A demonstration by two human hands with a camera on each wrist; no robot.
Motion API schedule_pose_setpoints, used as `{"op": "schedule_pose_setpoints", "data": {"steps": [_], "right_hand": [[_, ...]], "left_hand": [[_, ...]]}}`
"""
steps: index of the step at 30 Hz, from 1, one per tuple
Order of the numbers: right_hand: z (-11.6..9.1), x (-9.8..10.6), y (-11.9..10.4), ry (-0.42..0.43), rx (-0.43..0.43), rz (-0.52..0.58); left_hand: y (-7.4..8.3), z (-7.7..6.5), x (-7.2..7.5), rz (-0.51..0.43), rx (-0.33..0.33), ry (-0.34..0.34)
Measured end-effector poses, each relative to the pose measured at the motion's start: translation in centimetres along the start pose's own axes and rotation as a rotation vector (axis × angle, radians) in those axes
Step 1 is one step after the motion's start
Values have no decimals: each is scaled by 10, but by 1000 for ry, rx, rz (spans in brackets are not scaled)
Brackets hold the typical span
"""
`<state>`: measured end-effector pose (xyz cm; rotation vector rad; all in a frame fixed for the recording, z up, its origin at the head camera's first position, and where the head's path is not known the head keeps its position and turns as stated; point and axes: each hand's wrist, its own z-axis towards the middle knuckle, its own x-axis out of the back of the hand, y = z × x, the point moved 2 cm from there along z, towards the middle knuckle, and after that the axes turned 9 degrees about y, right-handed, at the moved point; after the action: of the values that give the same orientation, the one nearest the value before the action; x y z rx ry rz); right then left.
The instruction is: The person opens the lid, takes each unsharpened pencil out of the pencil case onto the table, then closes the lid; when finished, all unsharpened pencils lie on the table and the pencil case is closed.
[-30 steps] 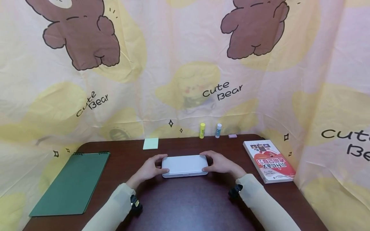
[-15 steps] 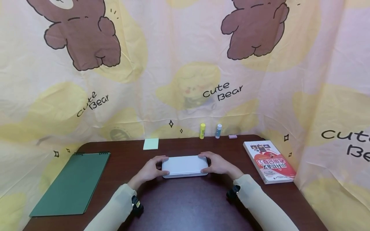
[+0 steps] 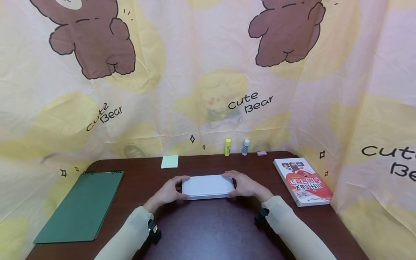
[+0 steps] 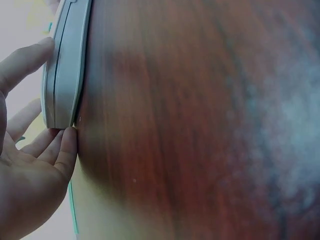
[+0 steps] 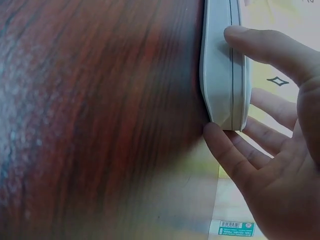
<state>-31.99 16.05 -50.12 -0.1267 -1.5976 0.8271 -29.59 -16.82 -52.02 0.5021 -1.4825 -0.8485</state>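
A flat white case (image 3: 208,186) lies on the dark wooden table (image 3: 208,227), long side facing me, its lid seated on its base. My left hand (image 3: 167,190) holds the left end, thumb at the front edge and forefinger at the back corner. At the opposite end, my right hand (image 3: 247,186) grips it the same way. The left wrist view puts the left thumb (image 4: 25,62) against the lid's edge, other fingertips around the case's end by the tabletop. In the right wrist view, the right thumb (image 5: 270,47) presses beside the seam between lid and base.
A green spiral notebook (image 3: 79,207) lies left; a red-and-white book (image 3: 303,182) lies right. Along the back are pale green sticky notes (image 3: 169,161), a yellow glue stick (image 3: 227,147), a blue-and-white glue stick (image 3: 245,147) and a small pink eraser (image 3: 261,153). A printed curtain (image 3: 182,108) hangs behind.
Both thumbs have slid down from the lid's top surface to the case's front edge, the right one most clearly. The case has stayed in nearly the same place.
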Motion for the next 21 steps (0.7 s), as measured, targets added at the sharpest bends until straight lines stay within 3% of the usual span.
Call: {"op": "schedule_pose_setpoints", "data": {"steps": [9,21], "right_hand": [[1,2,2,2,27,-46],[2,7,7,-6,19,3]], "left_hand": [[0,-1,0,-9,15,-9],[-1,2,-1,8,-17,-11]]}}
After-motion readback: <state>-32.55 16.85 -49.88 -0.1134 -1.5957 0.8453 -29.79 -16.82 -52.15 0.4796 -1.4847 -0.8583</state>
